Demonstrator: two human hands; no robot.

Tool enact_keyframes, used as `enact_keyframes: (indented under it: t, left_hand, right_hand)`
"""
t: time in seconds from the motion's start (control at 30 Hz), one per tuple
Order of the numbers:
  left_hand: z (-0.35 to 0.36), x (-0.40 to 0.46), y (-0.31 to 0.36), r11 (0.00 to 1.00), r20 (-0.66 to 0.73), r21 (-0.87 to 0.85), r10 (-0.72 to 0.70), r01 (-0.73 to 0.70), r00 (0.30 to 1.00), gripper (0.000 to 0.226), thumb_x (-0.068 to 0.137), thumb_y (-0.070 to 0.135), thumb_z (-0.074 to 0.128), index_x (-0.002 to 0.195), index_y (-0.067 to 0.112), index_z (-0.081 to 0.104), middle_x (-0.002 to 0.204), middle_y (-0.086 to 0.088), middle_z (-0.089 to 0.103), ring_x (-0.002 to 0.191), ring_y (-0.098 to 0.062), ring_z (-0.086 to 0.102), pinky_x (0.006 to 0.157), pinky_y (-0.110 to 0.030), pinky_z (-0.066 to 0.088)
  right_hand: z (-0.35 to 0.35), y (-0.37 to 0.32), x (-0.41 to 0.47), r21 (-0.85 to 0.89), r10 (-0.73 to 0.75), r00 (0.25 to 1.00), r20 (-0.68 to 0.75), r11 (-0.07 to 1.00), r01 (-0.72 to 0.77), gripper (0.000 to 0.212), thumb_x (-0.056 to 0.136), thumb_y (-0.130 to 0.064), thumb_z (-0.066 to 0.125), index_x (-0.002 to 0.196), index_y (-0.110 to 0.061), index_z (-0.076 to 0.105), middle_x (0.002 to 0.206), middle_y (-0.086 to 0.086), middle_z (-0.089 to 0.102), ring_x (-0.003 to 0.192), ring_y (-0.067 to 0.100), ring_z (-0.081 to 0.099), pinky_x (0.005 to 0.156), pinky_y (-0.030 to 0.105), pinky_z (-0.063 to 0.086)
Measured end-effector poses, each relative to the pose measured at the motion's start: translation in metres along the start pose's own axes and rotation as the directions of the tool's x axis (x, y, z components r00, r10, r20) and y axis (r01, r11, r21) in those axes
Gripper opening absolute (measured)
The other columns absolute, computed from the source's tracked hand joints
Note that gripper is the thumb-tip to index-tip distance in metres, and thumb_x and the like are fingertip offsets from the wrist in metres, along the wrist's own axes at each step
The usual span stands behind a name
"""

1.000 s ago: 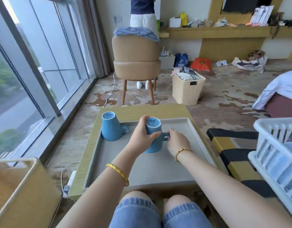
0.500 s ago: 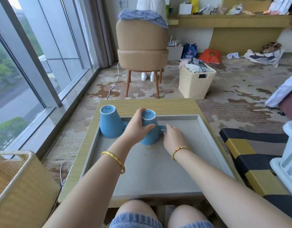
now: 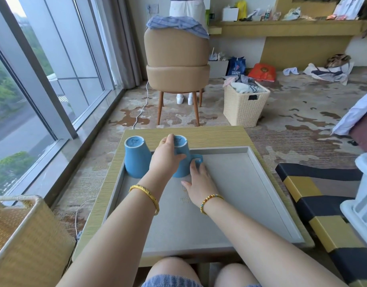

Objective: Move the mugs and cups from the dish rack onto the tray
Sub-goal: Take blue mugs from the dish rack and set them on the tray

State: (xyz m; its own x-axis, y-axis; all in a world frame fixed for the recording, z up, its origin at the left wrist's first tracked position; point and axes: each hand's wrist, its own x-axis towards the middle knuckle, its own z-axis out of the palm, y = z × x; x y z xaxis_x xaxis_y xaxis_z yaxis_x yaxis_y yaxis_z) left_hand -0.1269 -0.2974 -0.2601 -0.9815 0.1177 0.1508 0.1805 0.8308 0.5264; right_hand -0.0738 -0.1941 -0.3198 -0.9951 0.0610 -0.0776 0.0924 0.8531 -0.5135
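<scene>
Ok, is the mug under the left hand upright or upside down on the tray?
Upside down. The mug shows its printed base on top, wider end down on the tray, with the left hand gripping it.

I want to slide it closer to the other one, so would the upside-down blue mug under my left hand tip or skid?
The blue mug probably skids rather than tips: its wide rim sits flat on the tray. It looks glazed, likely rigid and chippable against the other mug.
</scene>
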Motion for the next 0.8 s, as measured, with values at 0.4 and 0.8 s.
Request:
enact_keyframes:
  t: [0.4,0.8]
  left_hand:
    - [0.003,-0.002,-0.008,0.994,-0.005,0.097,0.054,-0.053,0.999,0.075,0.089,0.039,0.055,0.147,0.014,0.015,0.151,-0.006,0.028,0.135,-0.027,0.033,0.099,-0.037,0.040]
    - [-0.035,-0.016,-0.063,0.940,-0.097,0.314,-0.107,0.133,0.989,0.060,0.097,0.021,0.041,0.148,0.015,0.011,0.157,-0.014,0.003,0.139,-0.037,0.018,0.109,-0.046,0.027]
  right_hand:
    - [0.004,0.004,0.008,0.059,-0.040,0.999,-0.004,0.997,0.041,0.073,0.095,-0.032,0.046,0.150,-0.010,0.001,0.158,0.012,0.007,0.146,0.026,0.004,0.119,0.032,0.007]
    - [0.007,0.007,0.004,0.105,-0.058,0.998,-0.027,0.993,0.060,0.069,0.095,-0.028,0.046,0.150,-0.010,0.007,0.159,0.007,0.011,0.147,0.020,0.006,0.119,0.029,0.006]
